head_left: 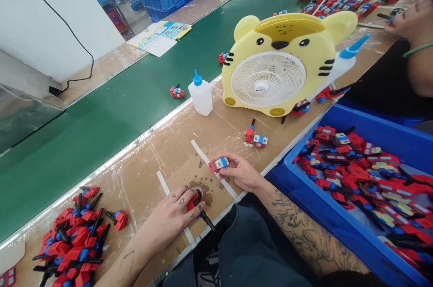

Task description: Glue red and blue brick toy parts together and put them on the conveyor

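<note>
Dark clothes [252,242] fill the bottom centre of the frame, where a person sits at a brown worktop [149,165], with tattooed forearms reaching in from the lower left and lower right. Near the centre, the right hand [241,172] pinches a small red, white and blue toy [219,164] between thumb and fingers. Just below and to the left in the frame, the left hand [177,212] is closed around a red piece [193,202], with a black rod [207,220] pointing toward the lower edge. Wet spots [207,194] mark the worktop between the hands; either item could get smeared if lowered onto them, and damp fingertips might let the toy slip, since the pinch looks light. A careless sweep of the left forearm could scatter the heap [76,242] of similar pieces at lower left. As for position, the toy lies at the right hand's fingertips, on the side facing the left hand and apart from it; the red piece sits under the left hand's fingers. Above the hands stand a white bottle [202,97] and a yellow fan [267,86]; a blue crate [389,131] full of toys occupies the right.
</note>
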The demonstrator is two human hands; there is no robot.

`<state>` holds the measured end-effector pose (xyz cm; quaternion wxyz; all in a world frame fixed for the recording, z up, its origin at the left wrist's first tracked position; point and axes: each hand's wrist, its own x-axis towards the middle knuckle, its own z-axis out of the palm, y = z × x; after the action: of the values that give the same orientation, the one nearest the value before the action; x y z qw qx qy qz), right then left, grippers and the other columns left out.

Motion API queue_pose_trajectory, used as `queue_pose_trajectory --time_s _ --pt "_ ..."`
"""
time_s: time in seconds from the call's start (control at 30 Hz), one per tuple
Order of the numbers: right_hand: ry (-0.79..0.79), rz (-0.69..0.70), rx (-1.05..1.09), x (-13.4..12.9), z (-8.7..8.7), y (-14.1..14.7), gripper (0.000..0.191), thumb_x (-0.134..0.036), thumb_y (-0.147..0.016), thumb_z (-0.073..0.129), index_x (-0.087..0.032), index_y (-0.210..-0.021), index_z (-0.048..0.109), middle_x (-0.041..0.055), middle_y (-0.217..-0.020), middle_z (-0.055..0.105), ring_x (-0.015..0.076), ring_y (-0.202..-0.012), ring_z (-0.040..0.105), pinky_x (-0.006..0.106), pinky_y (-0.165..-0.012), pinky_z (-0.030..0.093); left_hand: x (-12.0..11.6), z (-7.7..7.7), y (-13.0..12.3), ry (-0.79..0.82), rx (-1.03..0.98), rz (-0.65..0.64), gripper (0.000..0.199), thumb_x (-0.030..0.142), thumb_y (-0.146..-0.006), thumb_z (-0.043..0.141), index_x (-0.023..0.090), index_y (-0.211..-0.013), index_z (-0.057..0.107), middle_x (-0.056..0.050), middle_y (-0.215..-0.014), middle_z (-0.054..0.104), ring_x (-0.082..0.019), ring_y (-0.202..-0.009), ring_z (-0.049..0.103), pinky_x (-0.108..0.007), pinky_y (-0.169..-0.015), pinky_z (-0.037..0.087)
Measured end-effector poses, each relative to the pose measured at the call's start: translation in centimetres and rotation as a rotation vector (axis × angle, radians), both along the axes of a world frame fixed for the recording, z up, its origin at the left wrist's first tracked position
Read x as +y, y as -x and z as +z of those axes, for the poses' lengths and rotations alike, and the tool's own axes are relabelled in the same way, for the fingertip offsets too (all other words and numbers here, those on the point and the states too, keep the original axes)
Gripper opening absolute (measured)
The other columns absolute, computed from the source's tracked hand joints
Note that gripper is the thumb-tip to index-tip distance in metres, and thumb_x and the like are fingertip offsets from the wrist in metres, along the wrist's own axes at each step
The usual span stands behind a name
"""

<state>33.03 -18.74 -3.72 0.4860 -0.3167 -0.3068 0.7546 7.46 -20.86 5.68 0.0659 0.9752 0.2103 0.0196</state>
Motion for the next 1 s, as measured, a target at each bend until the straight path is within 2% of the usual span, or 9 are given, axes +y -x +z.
queue_pose_trajectory --time_s 0.1,0.2,0.37,0.47,0.53,0.67,0.8,0.9,1.0 --pt "-0.014 0.013 0.024 -0.3 0.3 0.0 0.035 -0.029 -0.070 0.084 -0.022 -0.103 0.074 0.0052 -0.100 0.072 0.0158 -0.086 0.065 0.028 -0.075 0.053 0.0 -0.4 0.5 0.075 -0.007 0.041 0.041 0.009 -0.094 0.046 0.025 -0.130 0.059 -0.011 -0.120 0.060 -0.024 -0.113 0.054 -0.037 -0.092 0.052" --pt "-0.037 0.004 0.074 -0.6 0.3 0.4 0.034 -0.034 -0.074 0.082 -0.021 -0.104 0.075 0.0073 -0.104 0.073 0.0169 -0.091 0.066 0.032 -0.083 0.052 -0.1 -1.0 1.4 0.209 -0.146 0.188 0.043 0.012 -0.092 0.050 0.028 -0.131 0.059 -0.011 -0.122 0.060 -0.023 -0.113 0.057 -0.036 -0.092 0.053" --pt "-0.090 -0.077 0.089 -1.2 0.1 1.7 0.058 -0.025 -0.064 0.089 -0.026 -0.118 0.067 0.0058 -0.110 0.071 0.0189 -0.099 0.066 0.035 -0.091 0.050 -0.6 -2.7 1.6 0.527 -0.702 0.675 0.032 0.023 -0.084 0.070 0.021 -0.116 0.067 -0.011 -0.113 0.068 -0.024 -0.107 0.066 -0.037 -0.095 0.053" --pt "-0.131 -0.063 0.077 -1.4 0.7 2.3 0.066 -0.025 -0.064 0.089 -0.028 -0.124 0.062 0.0050 -0.112 0.069 0.0192 -0.101 0.066 0.034 -0.090 0.050 -1.1 -3.3 0.6 0.751 -1.000 0.912 0.041 0.028 -0.077 0.078 0.017 -0.116 0.068 -0.011 -0.111 0.071 -0.027 -0.105 0.068 -0.039 -0.096 0.054" --pt "-0.170 -0.042 0.054 -1.6 1.2 2.7 0.065 -0.026 -0.067 0.088 -0.029 -0.125 0.059 0.0058 -0.116 0.067 0.0206 -0.105 0.065 0.036 -0.091 0.049 -1.2 -3.3 -0.2 0.841 -1.090 0.965 0.047 0.029 -0.074 0.080 0.016 -0.117 0.069 -0.011 -0.111 0.071 -0.027 -0.105 0.069 -0.040 -0.096 0.055" --pt "-0.252 0.017 -0.044 -2.0 1.8 3.6 0.062 -0.027 -0.071 0.085 -0.027 -0.126 0.056 0.0079 -0.121 0.064 0.0235 -0.111 0.062 0.041 -0.097 0.047 -0.9 -3.3 -0.8 0.865 -1.093 0.941 0.049 0.029 -0.074 0.081 0.015 -0.119 0.070 -0.012 -0.111 0.072 -0.027 -0.103 0.069 -0.039 -0.095 0.055" --pt "-0.397 -0.003 -0.357 -2.2 2.5 4.0 0.058 -0.025 -0.074 0.082 -0.027 -0.127 0.058 0.0079 -0.124 0.063 0.0236 -0.115 0.059 0.040 -0.102 0.044 -0.6 -3.9 -0.5 0.805 -1.062 0.948 0.046 0.033 -0.076 0.078 0.016 -0.118 0.071 -0.012 -0.113 0.072 -0.029 -0.105 0.068 -0.040 -0.095 0.056" --pt "-0.588 -0.058 -0.616 -2.1 4.0 4.3 0.056 -0.028 -0.077 0.079 -0.026 -0.129 0.057 0.0069 -0.124 0.064 0.0227 -0.115 0.059 0.039 -0.104 0.044 -1.0 -4.2 -0.8 0.744 -1.072 1.054 0.043 0.036 -0.073 0.080 0.021 -0.113 0.072 -0.007 -0.108 0.075 -0.027 -0.099 0.071 -0.040 -0.092 0.058" --pt "-0.870 -0.114 -0.797 -1.6 5.3 5.2 0.051 -0.034 -0.085 0.068 -0.020 -0.132 0.052 0.0085 -0.129 0.063 0.0206 -0.122 0.056 0.037 -0.108 0.042 -1.2 -4.4 -1.5 0.698 -1.120 1.108 0.044 0.034 -0.071 0.082 0.028 -0.113 0.070 0.000 -0.105 0.075 -0.024 -0.100 0.070 -0.034 -0.091 0.059"
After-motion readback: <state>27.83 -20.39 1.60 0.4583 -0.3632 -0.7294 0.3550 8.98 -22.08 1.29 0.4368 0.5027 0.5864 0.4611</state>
